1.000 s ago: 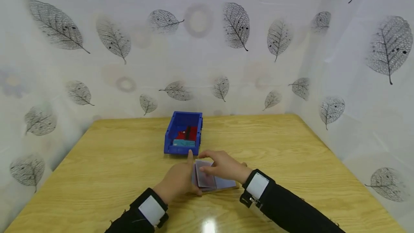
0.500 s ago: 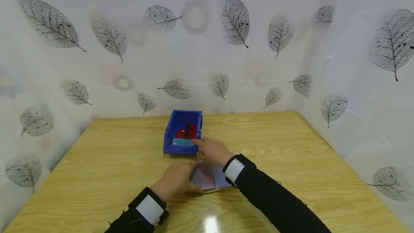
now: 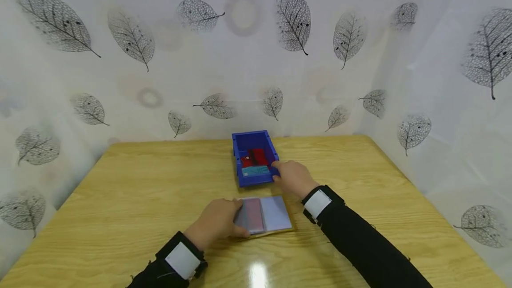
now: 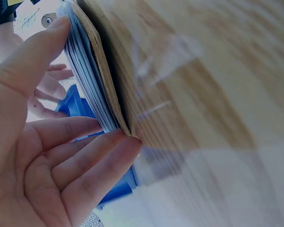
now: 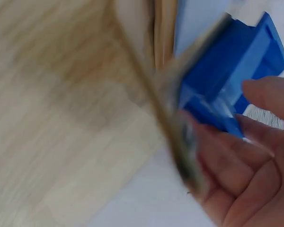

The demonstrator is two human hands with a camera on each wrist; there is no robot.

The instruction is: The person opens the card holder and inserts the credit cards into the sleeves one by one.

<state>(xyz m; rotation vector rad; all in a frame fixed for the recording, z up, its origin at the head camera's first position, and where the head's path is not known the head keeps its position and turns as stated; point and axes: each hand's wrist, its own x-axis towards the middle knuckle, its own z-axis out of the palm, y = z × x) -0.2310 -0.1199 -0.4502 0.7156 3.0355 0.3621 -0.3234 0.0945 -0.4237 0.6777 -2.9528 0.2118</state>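
Observation:
An opened card holder [image 3: 276, 213] with pale, clear-looking pages and a brown cover lies on the table, a pinkish strip showing on its left side. My left hand [image 3: 218, 221] grips its left edge; in the left wrist view the thumb lies on the stacked pages [image 4: 87, 71] and fingertips meet the cover's edge. Behind it stands a blue bin [image 3: 252, 139] containing a light-blue flat item [image 3: 255, 171] and red-and-black items [image 3: 256, 158]. My right hand [image 3: 295, 178] holds the bin's front right side between thumb and fingers. A blurred brown strip beside that hand cannot be made out.
The wooden table [image 3: 160, 177] extends to both sides of the bin and card holder. A white leaf-patterned sheet [image 3: 248, 66] hangs behind the table and along its sides.
My right hand has left the card holder, reached the bin and shifted it to the right. My left hand has stayed at the card holder's left edge, and its raised index finger has come down.

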